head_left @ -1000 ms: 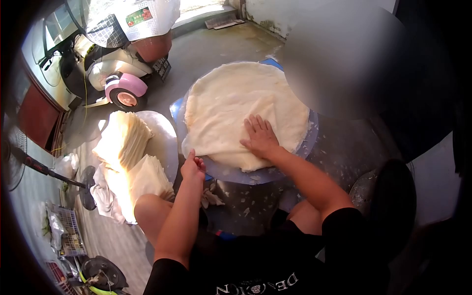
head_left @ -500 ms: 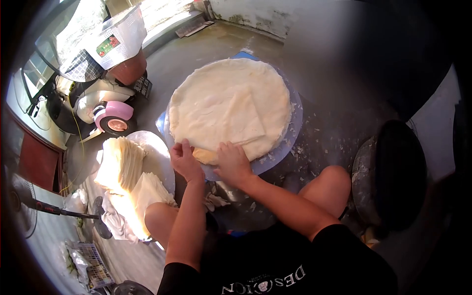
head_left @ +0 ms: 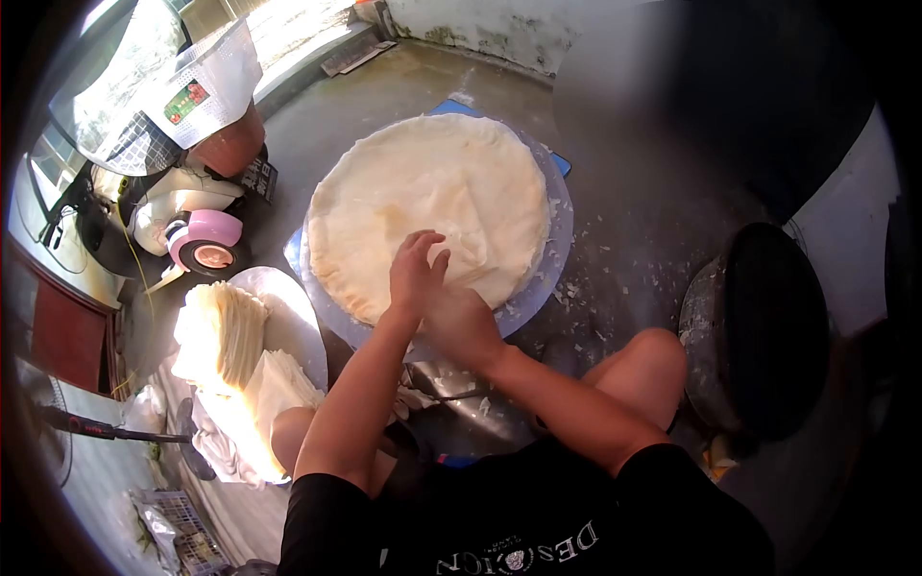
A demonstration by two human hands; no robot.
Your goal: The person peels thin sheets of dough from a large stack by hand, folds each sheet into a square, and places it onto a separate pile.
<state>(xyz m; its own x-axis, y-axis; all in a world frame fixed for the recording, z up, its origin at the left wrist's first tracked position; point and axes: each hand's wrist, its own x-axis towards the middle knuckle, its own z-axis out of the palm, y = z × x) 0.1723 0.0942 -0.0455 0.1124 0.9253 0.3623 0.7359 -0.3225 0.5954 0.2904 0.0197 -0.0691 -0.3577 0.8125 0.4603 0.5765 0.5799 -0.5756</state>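
A wide, round, pale layer of thin dough-like sheets lies on a round whitish board. A folded, wrinkled patch shows near its middle. My left hand is over the near part of the round, fingers apart and slightly bent, with nothing seen in them. Close beside it, my right hand is over the near edge, smeared by motion, so its fingers cannot be made out. At the left, stacks of thin pale sheets rest by another round board.
A dark round pan-like thing stands at the right. Pale flakes lie on the floor beside the board. A pink-and-black wheeled object and a white perforated basket are at the upper left. A crate is at the lower left.
My left hand has moved right and farther over the round. My right hand has drawn slightly nearer to me. The lifted near edge now lies flatter, and the view has shifted a little.
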